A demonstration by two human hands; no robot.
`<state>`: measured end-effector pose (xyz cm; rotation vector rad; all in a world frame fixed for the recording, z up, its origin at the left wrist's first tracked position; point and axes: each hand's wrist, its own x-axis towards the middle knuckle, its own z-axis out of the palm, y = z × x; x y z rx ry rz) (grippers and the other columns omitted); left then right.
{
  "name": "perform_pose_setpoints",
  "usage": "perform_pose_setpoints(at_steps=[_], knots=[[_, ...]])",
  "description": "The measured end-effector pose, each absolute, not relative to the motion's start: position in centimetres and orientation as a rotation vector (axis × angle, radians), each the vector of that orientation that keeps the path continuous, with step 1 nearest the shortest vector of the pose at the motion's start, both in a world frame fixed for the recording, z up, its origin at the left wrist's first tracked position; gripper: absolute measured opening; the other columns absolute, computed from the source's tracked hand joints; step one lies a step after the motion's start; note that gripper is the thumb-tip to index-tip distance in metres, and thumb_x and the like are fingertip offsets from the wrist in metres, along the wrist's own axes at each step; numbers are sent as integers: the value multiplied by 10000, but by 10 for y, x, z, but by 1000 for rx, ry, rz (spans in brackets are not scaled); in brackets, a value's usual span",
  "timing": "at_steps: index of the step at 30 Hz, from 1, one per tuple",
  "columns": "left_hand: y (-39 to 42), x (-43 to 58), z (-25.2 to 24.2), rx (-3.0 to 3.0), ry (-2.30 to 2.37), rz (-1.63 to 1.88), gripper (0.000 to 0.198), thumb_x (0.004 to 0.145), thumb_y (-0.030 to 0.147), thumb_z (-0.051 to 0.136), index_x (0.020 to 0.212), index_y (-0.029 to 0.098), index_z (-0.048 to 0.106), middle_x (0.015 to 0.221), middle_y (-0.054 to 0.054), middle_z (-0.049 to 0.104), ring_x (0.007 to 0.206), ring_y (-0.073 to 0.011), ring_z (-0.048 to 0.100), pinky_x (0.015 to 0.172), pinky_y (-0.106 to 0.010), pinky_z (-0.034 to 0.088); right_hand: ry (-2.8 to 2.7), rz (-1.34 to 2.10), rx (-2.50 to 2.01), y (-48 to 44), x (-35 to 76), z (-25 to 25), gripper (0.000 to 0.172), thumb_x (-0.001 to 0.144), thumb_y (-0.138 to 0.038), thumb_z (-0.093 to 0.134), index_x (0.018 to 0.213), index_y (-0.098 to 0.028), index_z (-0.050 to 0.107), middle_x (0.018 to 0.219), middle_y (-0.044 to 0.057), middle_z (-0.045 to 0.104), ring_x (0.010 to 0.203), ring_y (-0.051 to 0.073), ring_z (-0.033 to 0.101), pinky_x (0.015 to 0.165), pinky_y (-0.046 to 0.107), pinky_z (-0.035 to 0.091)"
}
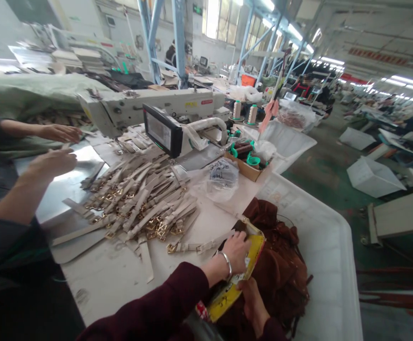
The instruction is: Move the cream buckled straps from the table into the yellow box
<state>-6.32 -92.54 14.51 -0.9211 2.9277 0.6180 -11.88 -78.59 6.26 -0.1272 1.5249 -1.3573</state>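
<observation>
A yellow box (224, 303) with a label leans over the near rim of a white bin, between my hands. My left hand (236, 251), with a silver bracelet at the wrist, reaches over the box's opening with its fingers bent. The fingertips are hidden, and whatever they hold cannot be made out. Lower down, my right hand (252, 300) grips the side of the box. Brown pieces of soft material (280, 255) lie heaped in the bin under and beside the box. Just left of my left hand, a beige strap (195, 247) with a gold buckle lies on the table.
A pile of beige buckled straps (142, 199) covers much of the table (103, 279). Behind it stand a sewing machine (149, 106) and its screen (161, 130). A co-worker's hands (53, 161) are at left. The white bin (329, 265) borders the table at right, near a cardboard box (249, 168) of spools.
</observation>
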Motion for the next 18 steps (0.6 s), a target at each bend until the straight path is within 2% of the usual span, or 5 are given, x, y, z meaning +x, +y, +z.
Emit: perform_pose_setpoints(at_steps=[2,4,10,14,18], knots=[[-963,-71,152,-978,3000,587,702,774,221,606,1451,216,421,1509,-146,377,1386,-338,307,1095,-492,327,1581,-1345,-115,-785,-119,59,271,451,-244,600,715,-182,596,630,21,645,637,218,597,605,333,517],[-997,-75,153,-1055,2983,564,691,802,169,557,1472,170,389,1548,-177,326,1439,-388,214,1115,-582,257,1652,-1304,-78,-786,-119,58,267,437,-214,552,697,-176,596,610,20,629,634,216,586,610,335,516],[-982,-48,129,-1041,2914,531,541,786,311,678,1299,163,589,1354,-216,540,1277,-394,451,1074,-630,298,1690,-1293,-100,-785,-117,58,233,473,-225,558,699,-183,592,621,3,631,654,203,577,626,320,518],[-929,-21,136,-985,2907,527,651,708,352,737,1336,290,576,1500,-127,458,1339,-331,426,1094,-508,356,1572,-1206,-101,-782,-121,49,237,467,-229,596,697,-174,606,575,9,642,663,247,641,626,341,536],[-966,30,178,-1398,2851,385,708,782,632,602,1431,386,462,1569,-32,387,1458,-311,276,1199,-539,173,1537,-1132,-82,-785,-120,43,255,455,-208,593,690,-137,659,531,34,654,610,282,671,611,375,553]])
